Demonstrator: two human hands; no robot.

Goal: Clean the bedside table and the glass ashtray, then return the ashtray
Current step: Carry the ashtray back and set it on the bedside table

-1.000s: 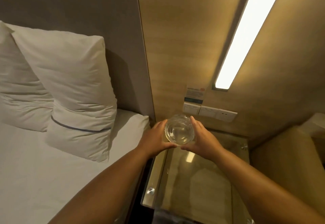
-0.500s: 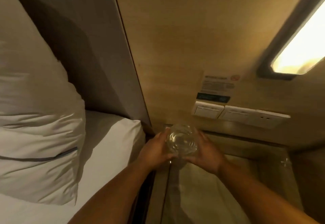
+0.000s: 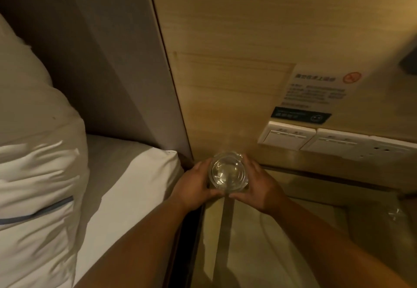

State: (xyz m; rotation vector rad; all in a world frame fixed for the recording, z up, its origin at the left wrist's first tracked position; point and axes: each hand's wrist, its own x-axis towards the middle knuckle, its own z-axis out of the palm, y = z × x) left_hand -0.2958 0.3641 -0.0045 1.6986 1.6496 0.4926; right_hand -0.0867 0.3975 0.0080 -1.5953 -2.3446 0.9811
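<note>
Glass ashtray (image 3: 228, 174) held between both hands over back left corner of glass-topped counter (image 3: 282, 231), close to wood wall panel; whether it touches glass, cannot tell. Left hand (image 3: 194, 186) grip curled round ashtray's left side, thumb under near rim. Right hand (image 3: 261, 186) grip curled round right side. Bed (image 3: 126, 186) with pillow (image 3: 33, 152) just left of counter. Switch plates (image 3: 316, 139) and notice (image 3: 316, 91) on wall beyond.
</note>
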